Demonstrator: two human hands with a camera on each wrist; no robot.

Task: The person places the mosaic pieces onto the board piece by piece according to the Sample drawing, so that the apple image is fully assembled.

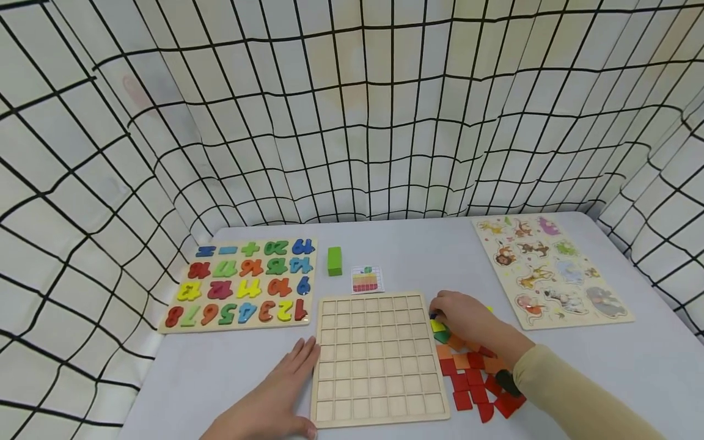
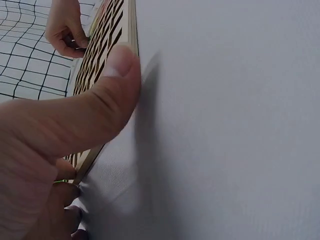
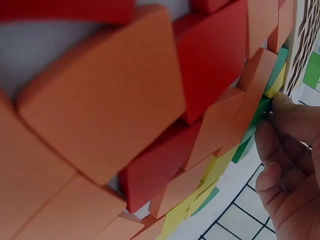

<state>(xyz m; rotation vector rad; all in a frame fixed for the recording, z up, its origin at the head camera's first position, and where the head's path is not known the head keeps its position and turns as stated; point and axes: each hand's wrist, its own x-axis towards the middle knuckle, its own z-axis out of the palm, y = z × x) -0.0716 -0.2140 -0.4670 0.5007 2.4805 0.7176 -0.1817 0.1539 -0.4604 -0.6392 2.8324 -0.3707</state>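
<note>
A pale wooden grid board [image 1: 379,360] lies at the centre in the head view, its square cells bare. My left hand [image 1: 280,391] rests flat along its left edge, fingers straight, thumb by the near corner. In the left wrist view the thumb [image 2: 107,107] touches the board's rim. At the board's far right corner my right hand [image 1: 464,315] pinches a small dark blue piece [image 1: 433,316], mostly hidden by the fingers. Beneath it sit a yellow tile [image 1: 437,326] and a green tile [image 1: 442,337]. Red tiles [image 1: 461,383] and orange tiles [image 3: 105,95] spread below that hand.
A picture card [image 1: 366,279] and a green block [image 1: 334,261] stand beyond the board. A number puzzle [image 1: 236,287] is at the left, an animal puzzle [image 1: 550,269] at the right. Black netting [image 1: 363,128] over white cloth surrounds the table [image 1: 181,391].
</note>
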